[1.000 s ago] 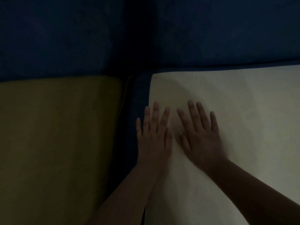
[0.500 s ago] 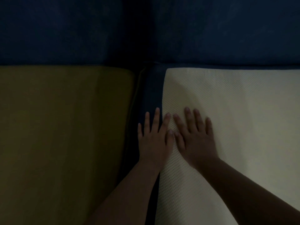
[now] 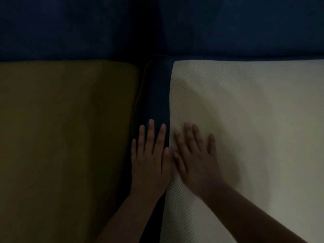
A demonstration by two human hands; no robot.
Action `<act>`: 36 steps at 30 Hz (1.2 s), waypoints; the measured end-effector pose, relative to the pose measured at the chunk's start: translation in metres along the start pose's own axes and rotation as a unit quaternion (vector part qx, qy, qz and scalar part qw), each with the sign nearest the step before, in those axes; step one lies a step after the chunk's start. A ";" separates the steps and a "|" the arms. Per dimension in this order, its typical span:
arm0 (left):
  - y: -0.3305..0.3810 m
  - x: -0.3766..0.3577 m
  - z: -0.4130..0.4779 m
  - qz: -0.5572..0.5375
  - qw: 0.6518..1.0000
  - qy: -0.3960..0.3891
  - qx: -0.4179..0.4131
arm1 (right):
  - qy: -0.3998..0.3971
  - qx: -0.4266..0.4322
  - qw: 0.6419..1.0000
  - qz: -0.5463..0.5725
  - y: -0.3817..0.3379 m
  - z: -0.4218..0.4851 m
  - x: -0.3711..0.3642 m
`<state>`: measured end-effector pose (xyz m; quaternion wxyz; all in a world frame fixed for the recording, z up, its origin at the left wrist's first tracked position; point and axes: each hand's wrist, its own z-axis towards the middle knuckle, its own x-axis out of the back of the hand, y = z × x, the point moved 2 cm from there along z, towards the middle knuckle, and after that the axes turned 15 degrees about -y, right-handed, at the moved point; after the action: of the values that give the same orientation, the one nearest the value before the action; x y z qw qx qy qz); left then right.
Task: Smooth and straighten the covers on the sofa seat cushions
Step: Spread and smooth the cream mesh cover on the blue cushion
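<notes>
Dim light over the sofa. Across the top run two dark blue back cushions, one on the left (image 3: pixel 70 27) and one on the right (image 3: pixel 245 23), with a black gap between them.

Below them sit two seat cushions side by side. The left one wears a mustard cover (image 3: pixel 61 146), flat and in deep shadow. The right one wears a cream cover (image 3: pixel 263 128) with a fine dotted weave, and it stops short of its cushion's left side, so one strip of dark blue cushion (image 3: pixel 157 93) shows between the two covers.

Two hands are in play, both flat and grasping nothing. The left hand (image 3: pixel 150 162) lies palm down on the blue strip, fingers straight, its thumb at the cream cover's edge. The right hand (image 3: pixel 196 160) presses palm down on the cream cover just beside that edge, fingers spread — the two thumbs meet at the seam line.
</notes>
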<state>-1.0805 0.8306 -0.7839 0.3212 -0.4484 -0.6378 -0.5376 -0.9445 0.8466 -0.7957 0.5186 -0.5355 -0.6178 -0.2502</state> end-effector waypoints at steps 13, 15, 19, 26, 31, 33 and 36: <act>0.007 -0.044 -0.033 0.064 0.995 -0.066 0.033 | -0.001 0.014 1.000 -0.009 0.005 -0.045 -0.029; 0.008 -0.042 -0.034 0.070 0.995 -0.071 0.030 | -0.008 0.020 1.000 -0.018 0.005 -0.042 -0.030; 0.013 -0.038 -0.035 0.074 0.993 -0.080 0.054 | -0.031 0.028 0.999 -0.018 0.008 -0.042 -0.027; 0.079 -0.041 -0.075 0.036 0.999 0.035 0.016 | 0.072 0.031 0.997 0.004 0.032 -0.099 0.001; 0.103 -0.091 -0.094 0.102 0.994 -0.042 -0.028 | 0.009 -0.047 0.999 -0.017 0.095 -0.138 -0.035; 0.099 -0.099 -0.094 0.112 0.992 -0.056 -0.016 | -0.001 -0.043 0.999 -0.020 0.098 -0.137 -0.039; 0.103 -0.099 -0.093 0.130 0.990 -0.062 0.003 | 0.010 -0.031 0.999 -0.016 0.098 -0.137 -0.034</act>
<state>-0.9538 0.7193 -0.8105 0.3492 -0.5590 -0.5946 -0.4604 -0.8070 0.7443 -0.8049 0.5038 -0.5391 -0.6129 -0.2826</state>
